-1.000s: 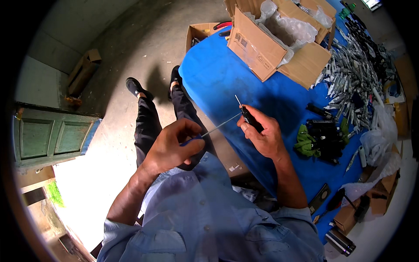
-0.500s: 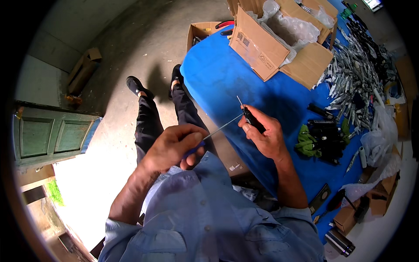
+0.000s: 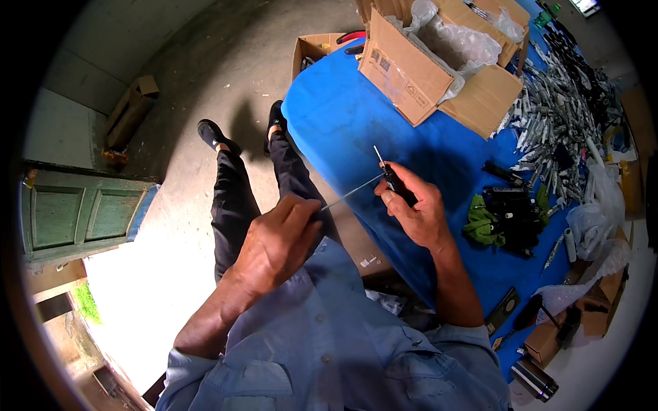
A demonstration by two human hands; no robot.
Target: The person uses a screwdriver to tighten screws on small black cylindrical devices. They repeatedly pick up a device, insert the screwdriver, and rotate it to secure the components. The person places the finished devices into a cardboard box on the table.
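My left hand (image 3: pixel 284 236) is closed around the handle of a screwdriver, which the fingers now hide. Its thin metal shaft (image 3: pixel 353 192) points up and right, and the tip meets the side of a small black cylindrical part (image 3: pixel 396 183). That part is pinched between the thumb and fingers of my right hand (image 3: pixel 419 209), above the near edge of the blue-covered table (image 3: pixel 329 103). A slim pale metal rod (image 3: pixel 378 156) sticks out of the black part's upper end.
An opened cardboard box (image 3: pixel 404 75) with clear plastic stands on the table's far side. A large heap of slim silvery pieces (image 3: pixel 555 116) lies at right. Nearer are black parts (image 3: pixel 510 212) on a green cloth (image 3: pixel 483 222), and a metal flask (image 3: pixel 533 380).
My left hand has rolled over, back upward, so the blue screwdriver handle seen before is covered. The right hand and the black part have barely moved.
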